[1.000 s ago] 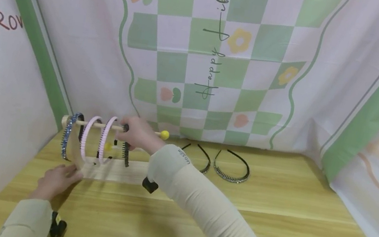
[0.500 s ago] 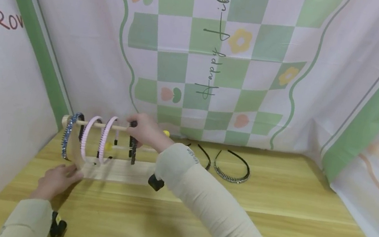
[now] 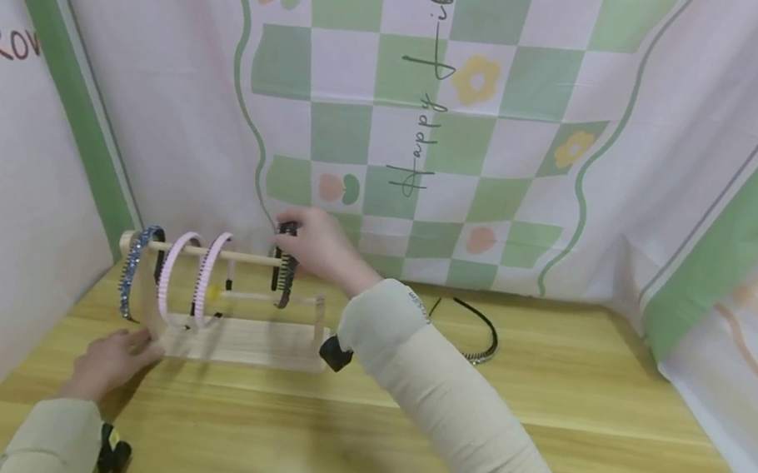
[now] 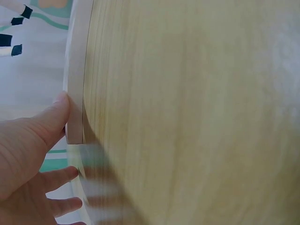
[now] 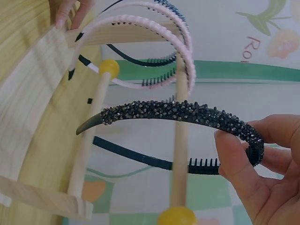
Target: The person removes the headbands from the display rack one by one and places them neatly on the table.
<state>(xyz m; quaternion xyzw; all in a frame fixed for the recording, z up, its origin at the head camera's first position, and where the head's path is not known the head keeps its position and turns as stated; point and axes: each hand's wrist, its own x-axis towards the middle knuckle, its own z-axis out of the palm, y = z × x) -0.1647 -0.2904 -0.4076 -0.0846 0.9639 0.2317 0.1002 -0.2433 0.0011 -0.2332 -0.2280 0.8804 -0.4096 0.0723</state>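
Observation:
My right hand [image 3: 327,248] pinches a black headband [image 5: 150,110] crusted with dark beads, near the right end of the upper rod [image 5: 181,140]. One arm of the headband passes in front of that rod, the other behind. On the same rod, further left, hang a blue glittery headband [image 3: 131,273] and two pink headbands [image 3: 203,282]. They belong to a wooden headband rack [image 3: 238,343]. At its left end my left hand [image 3: 109,362] touches the base [image 4: 76,112], thumb laid along the edge and other visible fingers spread.
A lower rod [image 5: 84,145] with a yellow ball at its tip runs below the upper one. On the wooden table [image 3: 536,467], right of the rack, lies another black headband [image 3: 491,337], partly behind the right sleeve. Printed curtains [image 3: 349,62] enclose the back and sides.
My right hand has moved right and upward along the upper rod, taking the black beaded headband with it. The sleeve now covers more of the table's headbands. My left hand stays put.

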